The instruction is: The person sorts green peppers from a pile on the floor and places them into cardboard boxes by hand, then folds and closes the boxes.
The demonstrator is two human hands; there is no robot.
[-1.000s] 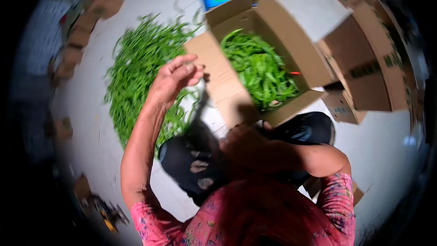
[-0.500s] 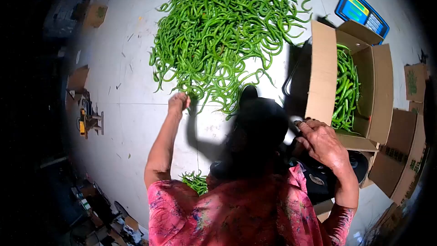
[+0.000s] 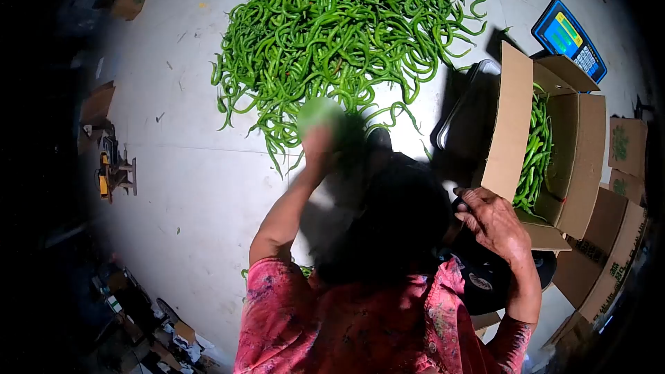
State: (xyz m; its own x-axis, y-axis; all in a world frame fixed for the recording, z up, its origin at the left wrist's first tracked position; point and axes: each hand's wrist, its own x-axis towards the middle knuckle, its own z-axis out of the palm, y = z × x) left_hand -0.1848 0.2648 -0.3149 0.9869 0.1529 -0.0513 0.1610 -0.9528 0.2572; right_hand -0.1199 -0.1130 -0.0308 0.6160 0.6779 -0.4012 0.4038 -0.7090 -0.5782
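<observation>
A large heap of long green peppers (image 3: pixel 332 34) is spread over the pale floor. My left hand (image 3: pixel 319 140) reaches to the heap's near edge; its fingers are hidden by a blurred round patch. My right hand (image 3: pixel 488 220) rests by my right knee, fingers curled, and whether they hold anything is hidden. Beside it stands an open cardboard box (image 3: pixel 580 159) with more green peppers (image 3: pixel 535 156) inside. A blue scale display (image 3: pixel 569 40) stands behind the box.
Other cardboard boxes (image 3: pixel 609 249) stand at the right edge. A yellow and dark tool-like object (image 3: pixel 105 176) is on the floor at the left. Assorted clutter (image 3: pixel 181 336) lies at the lower left. A few peppers (image 3: pixel 305 271) show beside my left sleeve.
The view has swung left, so the heap now sits centrally and the box at the right. My left hand has moved from beside the heap onto its near edge. My right hand stays by the knee.
</observation>
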